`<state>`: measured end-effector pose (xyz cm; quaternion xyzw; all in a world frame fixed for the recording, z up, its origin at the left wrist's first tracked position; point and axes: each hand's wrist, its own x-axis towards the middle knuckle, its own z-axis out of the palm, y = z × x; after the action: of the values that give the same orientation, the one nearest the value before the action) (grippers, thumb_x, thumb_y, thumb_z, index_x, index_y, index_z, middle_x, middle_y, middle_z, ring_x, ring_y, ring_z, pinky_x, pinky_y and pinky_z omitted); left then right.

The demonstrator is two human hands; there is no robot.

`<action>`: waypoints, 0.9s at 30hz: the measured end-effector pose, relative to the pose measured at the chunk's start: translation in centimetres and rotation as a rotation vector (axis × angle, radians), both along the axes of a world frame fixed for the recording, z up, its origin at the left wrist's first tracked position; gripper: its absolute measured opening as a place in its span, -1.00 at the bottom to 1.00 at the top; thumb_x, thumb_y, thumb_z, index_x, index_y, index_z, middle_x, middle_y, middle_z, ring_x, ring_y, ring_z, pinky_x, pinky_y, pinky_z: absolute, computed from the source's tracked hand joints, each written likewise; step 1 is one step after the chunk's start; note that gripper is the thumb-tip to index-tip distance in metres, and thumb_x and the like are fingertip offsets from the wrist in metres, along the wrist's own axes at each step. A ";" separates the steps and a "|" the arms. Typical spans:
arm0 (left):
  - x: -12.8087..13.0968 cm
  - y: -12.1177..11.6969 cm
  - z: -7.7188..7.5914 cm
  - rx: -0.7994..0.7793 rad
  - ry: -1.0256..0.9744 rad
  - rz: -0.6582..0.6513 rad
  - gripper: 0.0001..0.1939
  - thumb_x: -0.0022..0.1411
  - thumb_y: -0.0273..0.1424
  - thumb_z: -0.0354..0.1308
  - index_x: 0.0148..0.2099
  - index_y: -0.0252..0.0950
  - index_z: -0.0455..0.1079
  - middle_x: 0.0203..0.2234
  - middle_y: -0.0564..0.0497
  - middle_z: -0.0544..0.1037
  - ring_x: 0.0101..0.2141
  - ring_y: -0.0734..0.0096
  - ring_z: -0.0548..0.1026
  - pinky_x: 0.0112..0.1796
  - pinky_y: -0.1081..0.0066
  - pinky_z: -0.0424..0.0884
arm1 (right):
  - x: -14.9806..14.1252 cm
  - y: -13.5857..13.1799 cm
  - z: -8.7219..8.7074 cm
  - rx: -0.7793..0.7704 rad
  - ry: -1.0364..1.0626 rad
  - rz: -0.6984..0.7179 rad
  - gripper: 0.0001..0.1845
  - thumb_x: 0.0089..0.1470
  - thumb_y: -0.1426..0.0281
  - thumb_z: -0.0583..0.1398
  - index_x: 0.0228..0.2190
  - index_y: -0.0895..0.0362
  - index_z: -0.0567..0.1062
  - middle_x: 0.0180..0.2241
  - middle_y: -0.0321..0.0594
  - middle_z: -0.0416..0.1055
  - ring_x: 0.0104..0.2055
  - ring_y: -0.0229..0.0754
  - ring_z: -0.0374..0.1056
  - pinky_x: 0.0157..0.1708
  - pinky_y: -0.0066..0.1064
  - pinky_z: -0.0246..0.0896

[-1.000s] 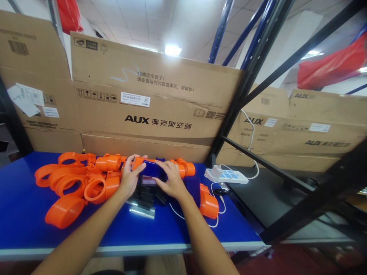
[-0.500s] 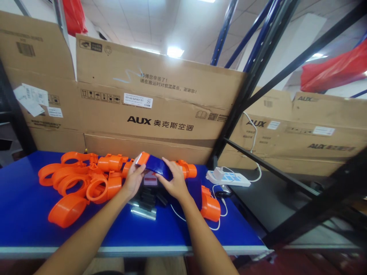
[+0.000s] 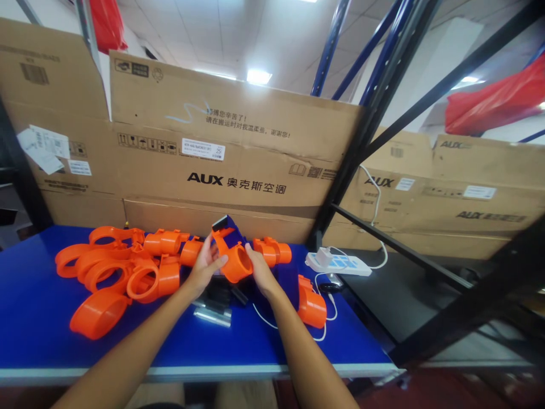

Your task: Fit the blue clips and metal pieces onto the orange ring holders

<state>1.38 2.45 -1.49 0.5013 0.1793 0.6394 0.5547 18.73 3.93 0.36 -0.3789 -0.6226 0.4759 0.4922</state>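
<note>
Above the middle of the blue table, both my hands hold an orange-and-blue plastic part [image 3: 235,262] whose round orange collar now faces me. My left hand [image 3: 205,268] grips its orange left side, thumb lying over the front. My right hand [image 3: 259,269] is closed on its right side, with some fingers hidden behind it. A dark strip edges the part's top. Below my hands lie several black pieces [image 3: 218,302] and a clear, shiny strip [image 3: 213,317], partly in shadow.
Orange plastic rings [image 3: 100,315] are heaped on the left of the blue table [image 3: 204,352]. More orange collars [image 3: 313,304] sit at the right, near a white power strip [image 3: 338,263] and cables. Cardboard panels [image 3: 238,165] stand behind; a black metal post [image 3: 340,187] rises at the right.
The part has been turned in my hands: its blue face has tipped up and back, and the orange collar now shows at the front. Both hands have shifted their hold slightly.
</note>
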 end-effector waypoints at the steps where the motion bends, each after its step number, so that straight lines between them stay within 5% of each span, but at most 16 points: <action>1: 0.1 0.2 -0.1 -0.006 0.002 0.011 0.00 0.10 -0.21 0.43 0.46 -0.04 -0.02 0.16 -0.19 0.46 0.05 0.02 0.52 0.05 0.10 0.44 | -0.1 0.0 0.0 -0.012 0.003 0.006 -0.31 0.16 -0.24 0.07 -0.31 0.12 0.57 -0.45 -0.18 0.50 -0.24 -0.01 0.46 -0.17 -0.22 0.36; 7: 0.0 1.1 -0.8 -0.083 0.091 0.222 -0.22 0.10 -0.12 0.40 0.29 -0.14 0.23 -0.08 -0.13 0.56 -0.14 0.12 0.59 -0.12 0.20 0.51 | 0.1 -0.6 0.3 0.093 0.039 0.054 -0.30 0.20 -0.14 0.13 0.22 -0.03 0.31 -0.05 -0.14 0.46 0.06 -0.02 0.40 0.10 -0.15 0.29; 12: -0.1 1.0 -0.6 -0.143 0.187 0.282 -0.38 0.15 -0.01 0.32 0.15 -0.22 0.33 -0.40 0.01 0.53 -0.42 0.29 0.55 -0.34 0.31 0.51 | -0.1 -1.3 0.8 0.172 -0.033 0.166 -0.18 0.04 0.12 0.40 0.26 -0.03 0.26 0.13 -0.11 0.34 0.18 -0.03 0.31 0.21 -0.15 0.18; 15: -0.1 0.9 0.2 -0.180 0.197 0.300 -0.35 0.27 0.10 0.12 0.21 -0.24 0.32 -0.32 -0.08 0.55 -0.37 0.25 0.57 -0.38 0.31 0.51 | -0.6 -0.9 0.7 0.118 0.057 0.059 -0.36 0.08 0.10 0.35 0.15 -0.02 0.38 0.05 -0.16 0.43 0.09 -0.05 0.37 0.14 -0.20 0.26; 18: -1.5 1.1 2.2 -0.148 0.268 0.512 -0.27 0.31 0.11 0.04 0.36 -0.18 0.20 -0.01 -0.20 0.50 -0.17 0.18 0.57 -0.27 0.27 0.54 | -1.0 -0.4 0.5 0.010 0.207 -0.031 -0.47 0.09 0.04 0.32 0.03 0.00 0.46 -0.05 -0.20 0.49 -0.02 -0.08 0.42 -0.01 -0.26 0.36; 21: -5.1 1.8 5.5 0.056 0.677 0.695 -0.23 0.30 0.08 0.08 0.42 -0.17 0.15 0.10 -0.22 0.46 -0.04 0.15 0.53 -0.05 0.18 0.48 | -1.4 -0.2 0.3 -0.141 0.350 -0.003 -0.49 0.09 -0.01 0.30 -0.03 0.02 0.46 -0.23 -0.24 0.50 -0.25 -0.14 0.43 -0.33 -0.35 0.38; 24: -10.0 3.1 8.4 0.163 1.274 0.796 -0.35 0.31 0.10 0.02 0.28 -0.14 0.38 0.04 -0.16 0.55 0.07 -0.01 0.47 0.10 0.04 0.34 | -2.3 -0.3 0.1 -0.249 0.426 0.061 -0.52 0.11 0.01 0.30 -0.05 0.02 0.42 -0.33 -0.28 0.46 -0.36 -0.19 0.38 -0.49 -0.43 0.30; 27: -13.7 4.5 8.8 0.076 1.735 0.836 -0.28 0.29 0.09 -0.02 0.28 -0.26 0.38 0.13 -0.29 0.50 0.16 -0.21 0.39 0.12 -0.05 0.27 | -3.9 -0.5 -0.3 -0.321 0.423 0.129 -0.54 0.12 0.04 0.31 -0.07 0.03 0.39 -0.35 -0.29 0.45 -0.37 -0.20 0.39 -0.50 -0.45 0.32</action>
<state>-12.35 6.98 7.32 0.7127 0.6703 0.1974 -0.0604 14.87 3.44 0.10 -0.3039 -0.4454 0.6675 0.5135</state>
